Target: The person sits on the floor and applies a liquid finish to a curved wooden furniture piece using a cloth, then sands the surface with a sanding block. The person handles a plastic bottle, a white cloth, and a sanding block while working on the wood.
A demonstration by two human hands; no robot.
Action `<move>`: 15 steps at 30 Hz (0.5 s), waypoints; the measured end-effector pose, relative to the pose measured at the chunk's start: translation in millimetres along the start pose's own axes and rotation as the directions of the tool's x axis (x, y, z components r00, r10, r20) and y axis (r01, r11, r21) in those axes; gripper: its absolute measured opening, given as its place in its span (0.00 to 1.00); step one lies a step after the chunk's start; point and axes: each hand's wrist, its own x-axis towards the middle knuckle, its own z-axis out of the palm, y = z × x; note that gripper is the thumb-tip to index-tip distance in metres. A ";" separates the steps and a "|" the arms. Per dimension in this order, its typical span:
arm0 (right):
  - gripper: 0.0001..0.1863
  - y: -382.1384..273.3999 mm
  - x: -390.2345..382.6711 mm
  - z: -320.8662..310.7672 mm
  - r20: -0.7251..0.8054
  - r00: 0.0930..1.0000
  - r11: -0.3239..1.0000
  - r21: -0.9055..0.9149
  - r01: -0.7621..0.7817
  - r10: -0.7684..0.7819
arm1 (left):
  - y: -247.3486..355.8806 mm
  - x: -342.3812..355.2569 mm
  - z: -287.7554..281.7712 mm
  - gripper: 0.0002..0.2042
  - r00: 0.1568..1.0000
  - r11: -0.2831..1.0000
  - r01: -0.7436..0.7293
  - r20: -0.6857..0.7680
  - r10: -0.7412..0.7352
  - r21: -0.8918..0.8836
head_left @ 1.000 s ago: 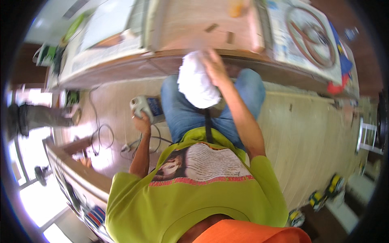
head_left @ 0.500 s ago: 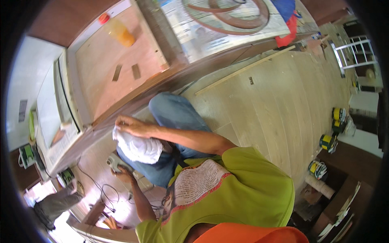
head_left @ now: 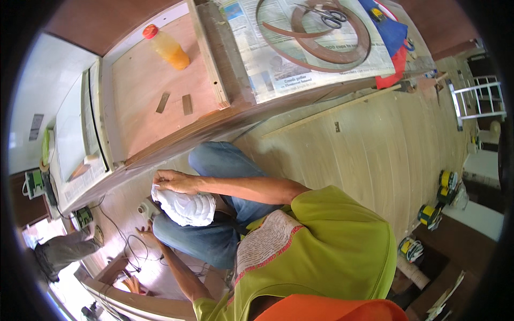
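My right hand (head_left: 179, 182) pinches the top edge of a bunched white cloth (head_left: 187, 206), which rests over my bent leg in blue jeans. Low beside my knee, my left hand (head_left: 150, 237) has its fingers apart and holds nothing that I can see. A grey tool-like body (head_left: 146, 207) stands on the floor just beyond that hand, partly hidden behind the knee and cloth; its exact kind does not show. Dark cables (head_left: 131, 246) loop over the floor next to my left hand.
Ahead is a wooden cabinet frame (head_left: 176, 131) holding an orange-drink bottle (head_left: 171, 51) and two brown strips (head_left: 187, 105). Newspaper (head_left: 289, 77) beside it carries coiled brown edging (head_left: 358, 51) and scissors (head_left: 333, 19). Another person's trousered leg (head_left: 64, 251) is at left; a white ladder (head_left: 476, 99) at right.
My left hand has moved away from the grey tool-like body, its fingers spreading. My right hand keeps hold of the white cloth. The view has shifted slightly.
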 end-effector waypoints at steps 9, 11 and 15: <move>0.27 -40.0 2.2 31.0 0.067 0.967 0.719 -0.656 0.228 -0.246 | 242.4 -59.1 -86.8 0.25 0.939 0.802 0.033 0.294 0.180 -0.596; 0.19 -51.3 -16.2 44.7 0.148 0.955 0.473 -0.842 0.257 -0.257 | 242.3 -77.9 -80.6 0.25 0.864 0.805 -0.028 0.390 0.318 -0.593; 0.15 -53.4 -24.4 38.6 -0.166 0.979 0.929 -0.365 0.054 -0.122 | 311.5 -119.7 -45.4 0.36 0.921 0.670 -0.236 0.058 0.386 -0.704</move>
